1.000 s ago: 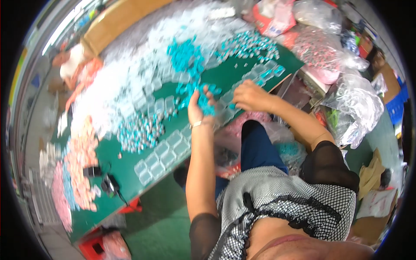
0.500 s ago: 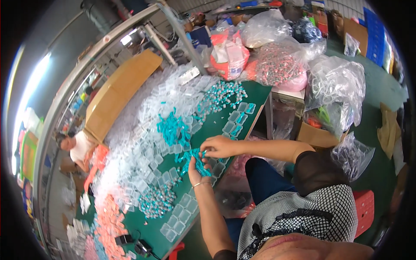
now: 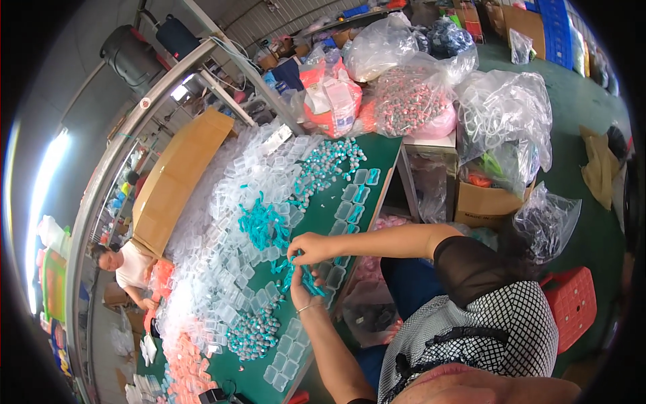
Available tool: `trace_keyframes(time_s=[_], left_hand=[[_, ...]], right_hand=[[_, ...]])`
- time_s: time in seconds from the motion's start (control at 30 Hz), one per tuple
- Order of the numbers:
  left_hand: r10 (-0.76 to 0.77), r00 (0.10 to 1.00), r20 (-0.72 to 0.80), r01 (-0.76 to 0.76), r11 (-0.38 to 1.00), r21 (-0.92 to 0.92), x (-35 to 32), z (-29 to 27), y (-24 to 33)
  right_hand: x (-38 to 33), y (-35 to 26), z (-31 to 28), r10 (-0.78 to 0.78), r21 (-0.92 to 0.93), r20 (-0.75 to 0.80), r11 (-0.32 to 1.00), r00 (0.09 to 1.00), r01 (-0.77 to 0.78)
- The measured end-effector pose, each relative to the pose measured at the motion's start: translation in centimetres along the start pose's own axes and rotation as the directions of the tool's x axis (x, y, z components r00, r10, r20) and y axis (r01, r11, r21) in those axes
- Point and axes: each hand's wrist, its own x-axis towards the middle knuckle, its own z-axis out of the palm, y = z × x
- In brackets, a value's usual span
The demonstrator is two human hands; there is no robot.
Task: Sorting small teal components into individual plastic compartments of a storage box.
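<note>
My left hand [image 3: 306, 289], with a bracelet at the wrist, is closed around a bunch of thin turquoise plastic pieces [image 3: 286, 277] above the green table. Just over it, my right hand [image 3: 315, 248] has its thumb and fingers pinched together at the top of the bunch; what sits between those fingertips is hidden. A larger heap of similar turquoise pieces [image 3: 261, 224] lies beyond my hands. Along the table's near edge runs a row of small clear boxes [image 3: 286, 357], partly covered by my hands and right forearm. Some boxes farther up [image 3: 356, 195] have turquoise pieces inside.
Many loose clear boxes [image 3: 229, 236] are piled across the table [image 3: 383, 151]. Small grey-and-turquoise parts lie in a near heap [image 3: 254, 331] and a far heap [image 3: 326, 161]. Orange pieces [image 3: 185, 367] lie at lower left. A co-worker [image 3: 131, 266] sits beyond a cardboard box [image 3: 178, 178].
The view has shifted a little, so the table appears farther left and lower. My right hand has drawn up slightly from the bunch; my left hand keeps hold of it.
</note>
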Motion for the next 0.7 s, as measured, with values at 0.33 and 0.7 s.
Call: trace_keyframes(time_s=[0.33,0.7], left_hand=[[0.105,0.994,-0.029,-0.103,0.993,0.056,-0.4,0.6,-0.4],[0.205,0.977,-0.056,-0.195,0.969,0.152,-1.5,0.7,0.0]], right_hand=[[-0.1,0.4,-0.4,0.078,0.087,-0.145,0.994,0.986,-0.066],[-0.2,0.0,-1.1,0.049,0.176,-0.016,0.983,0.999,-0.045]])
